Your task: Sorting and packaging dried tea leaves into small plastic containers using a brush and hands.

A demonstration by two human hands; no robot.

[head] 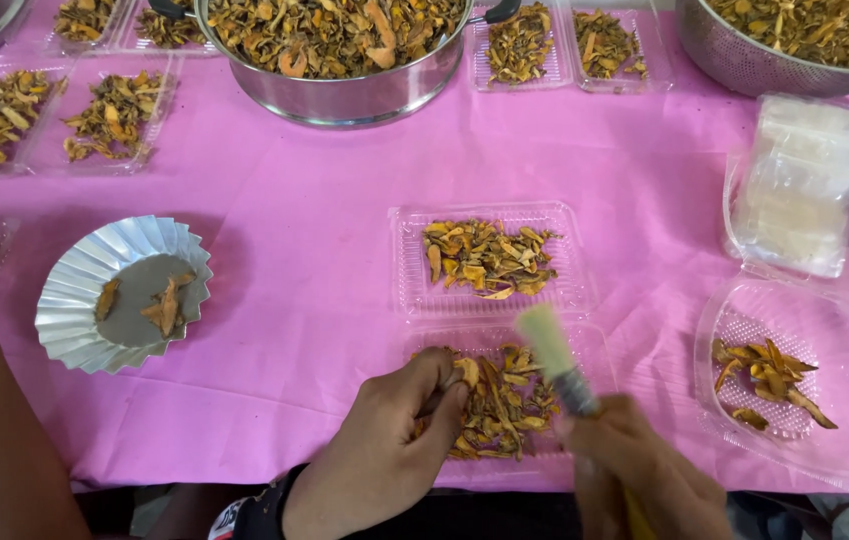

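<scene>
From my remote seat, far left, I note two clear trays (55, 125) of dried orange-brown slices on the pink cloth (295, 210), and below them a fluted foil dish (123, 293) holding a few slices. At top centre stands a steel pot (345, 92) heaped with the same material. The left hand (385, 440) is curled at the near edge of the cloth, fingertips pinched closed among the slices in the near tray (505, 400); I cannot tell whether a particular piece is gripped. Just beyond that tray lies a second, filled tray (490, 260), the two nearly touching. The right hand (635, 470) is closed around the handle of a brush (557, 358), whose pale bristles are blurred and angled over the near tray's right side. Further right, an open clamshell box (795, 390) contains a small heap of slices, with a stack of clear packets (805, 185) resting in its raised lid. A steel colander (795, 50) of slices sits top right.
</scene>
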